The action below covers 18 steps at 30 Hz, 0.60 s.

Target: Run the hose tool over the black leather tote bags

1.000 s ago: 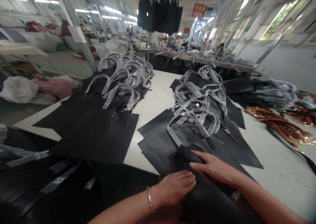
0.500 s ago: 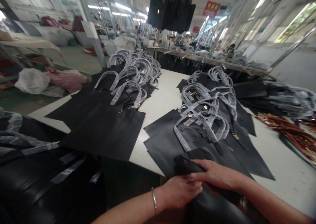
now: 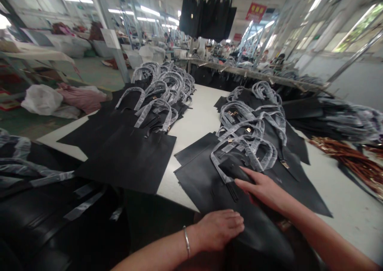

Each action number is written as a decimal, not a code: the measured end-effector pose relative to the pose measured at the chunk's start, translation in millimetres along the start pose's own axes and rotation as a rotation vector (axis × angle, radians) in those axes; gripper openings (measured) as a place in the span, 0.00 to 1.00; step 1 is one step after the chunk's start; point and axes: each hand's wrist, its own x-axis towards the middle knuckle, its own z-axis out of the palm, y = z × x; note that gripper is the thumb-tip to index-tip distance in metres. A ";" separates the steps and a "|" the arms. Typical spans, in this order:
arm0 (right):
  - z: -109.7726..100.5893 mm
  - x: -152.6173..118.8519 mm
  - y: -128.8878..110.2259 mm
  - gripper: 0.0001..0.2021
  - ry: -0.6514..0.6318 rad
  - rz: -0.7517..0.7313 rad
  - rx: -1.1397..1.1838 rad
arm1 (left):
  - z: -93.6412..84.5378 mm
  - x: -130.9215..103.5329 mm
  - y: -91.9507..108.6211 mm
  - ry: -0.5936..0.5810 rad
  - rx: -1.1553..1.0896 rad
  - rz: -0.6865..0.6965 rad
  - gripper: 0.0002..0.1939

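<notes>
A black leather piece (image 3: 254, 223) lies at the near edge of the white table, its far edge folded up. My right hand (image 3: 263, 187) grips that folded edge between thumb and fingers. Flat on the near part of the piece rests my left hand (image 3: 220, 229), with a silver bangle on the wrist and fingers extended. Beyond my hands is a pile of black bag panels (image 3: 194, 171) with plastic-wrapped handles (image 3: 263, 155) and gold buckles. Another stack of black panels (image 3: 128, 159) with wrapped handles lies on the left.
The white table (image 3: 197, 111) shows between the two stacks. Brown straps (image 3: 344, 155) lie at the right. Black bags with wrapped handles (image 3: 50, 177) fill the near left. More black panels (image 3: 208, 18) hang overhead. A metal pole (image 3: 109, 32) stands beyond the table.
My right hand has moved forward and away from my left hand, carrying the folded edge over the pile. My left hand has stayed nearly in place, and more of the black piece shows.
</notes>
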 end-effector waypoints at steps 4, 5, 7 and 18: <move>1.3 -19.8 14.2 0.28 -0.219 0.083 0.027 | -2.0 0.3 1.0 -0.014 -0.025 -0.018 0.22; 7.9 -23.1 14.3 0.27 -0.253 0.074 0.018 | -2.3 1.0 1.5 -0.029 -0.036 -0.018 0.22; 23.1 -25.2 10.4 0.24 -0.248 -0.002 -0.007 | -1.6 2.3 2.4 -0.045 -0.061 -0.031 0.23; -40.9 -47.3 52.3 0.29 0.167 0.125 0.202 | -51.9 -31.9 -21.5 0.013 -0.209 -0.259 0.24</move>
